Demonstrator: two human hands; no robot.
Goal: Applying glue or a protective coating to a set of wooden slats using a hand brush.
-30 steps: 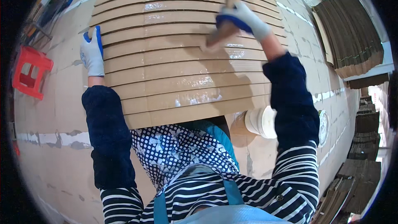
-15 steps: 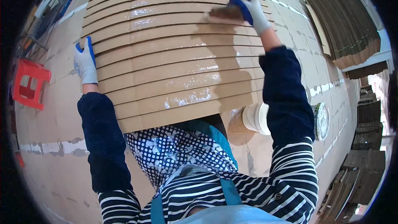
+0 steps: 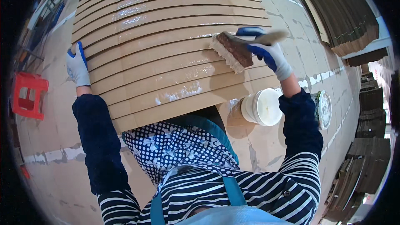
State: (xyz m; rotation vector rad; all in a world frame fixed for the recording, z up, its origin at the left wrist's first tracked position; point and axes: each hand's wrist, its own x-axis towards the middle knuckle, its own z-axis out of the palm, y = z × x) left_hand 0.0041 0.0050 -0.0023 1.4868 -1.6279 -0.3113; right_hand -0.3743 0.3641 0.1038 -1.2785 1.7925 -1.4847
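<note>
Brown cardboard sheets (image 3: 137, 64) lie overlapped in a stepped row in front of me, with wet, shiny streaks across their exposed strips. At their left edge, my left hand (image 3: 78, 64), in a white and blue glove, grips the side with the thumb on top; its other fingers are mostly hidden. My right hand (image 3: 273, 56), gloved alike, is closed round the handle of a wide brush (image 3: 234, 52). The brush's pale, wet bristles are at the right part of the nearer strips; whether they touch is hard to tell.
A white bucket (image 3: 268, 107) with pale contents stands right of the sheets' near end, and a round-lidded container (image 3: 323, 109) beyond my right forearm. A red plastic stool (image 3: 30, 96) is at the left. Stacks of cardboard (image 3: 343, 14) line the right side.
My right hand has brought the brush nearer to me, from the farther strips, and turned it so the bristles face left. My left hand stays at the sheets' edge. The view has shifted slightly.
</note>
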